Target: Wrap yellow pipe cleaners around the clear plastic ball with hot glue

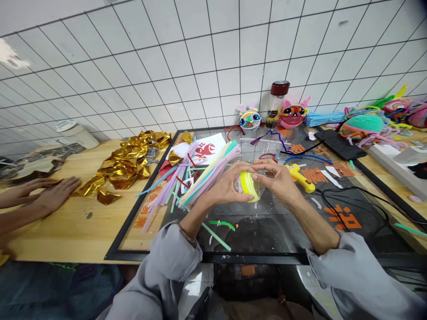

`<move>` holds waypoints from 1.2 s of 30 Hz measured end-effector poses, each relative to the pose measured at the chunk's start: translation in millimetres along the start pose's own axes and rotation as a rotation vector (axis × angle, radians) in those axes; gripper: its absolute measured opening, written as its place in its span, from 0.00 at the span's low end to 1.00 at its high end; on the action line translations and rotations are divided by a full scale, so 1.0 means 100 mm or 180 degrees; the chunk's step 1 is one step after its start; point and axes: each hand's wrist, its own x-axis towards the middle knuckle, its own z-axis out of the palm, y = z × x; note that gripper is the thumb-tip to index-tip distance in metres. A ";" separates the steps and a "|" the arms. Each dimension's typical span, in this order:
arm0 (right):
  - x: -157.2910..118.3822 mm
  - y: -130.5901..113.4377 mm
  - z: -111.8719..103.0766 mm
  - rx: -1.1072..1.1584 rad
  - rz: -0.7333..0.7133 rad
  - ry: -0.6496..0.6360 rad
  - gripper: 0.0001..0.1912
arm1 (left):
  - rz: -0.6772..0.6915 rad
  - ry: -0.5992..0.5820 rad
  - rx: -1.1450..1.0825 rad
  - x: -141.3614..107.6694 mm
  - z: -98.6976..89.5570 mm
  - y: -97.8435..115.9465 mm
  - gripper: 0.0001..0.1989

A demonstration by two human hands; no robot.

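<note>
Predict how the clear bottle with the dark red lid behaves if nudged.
The bottle stands upright, taller than wide, so a high push could tip it. Its rounded sides would probably let it roll once down. The smooth, shiny wall may feel slippery.

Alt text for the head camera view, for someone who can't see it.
Left hand and right hand hold a small round object wrapped in yellow over a cluttered craft table. Pastel strips lie nearby, a yellow glue gun to the right, and another person's hands beside gold foil at far left.
</note>
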 end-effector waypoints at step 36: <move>-0.08 -0.03 -0.01 -0.1559 -0.1264 0.0166 0.12 | -0.0410 0.0236 -0.0108 0.02 -0.01 0.02 0.30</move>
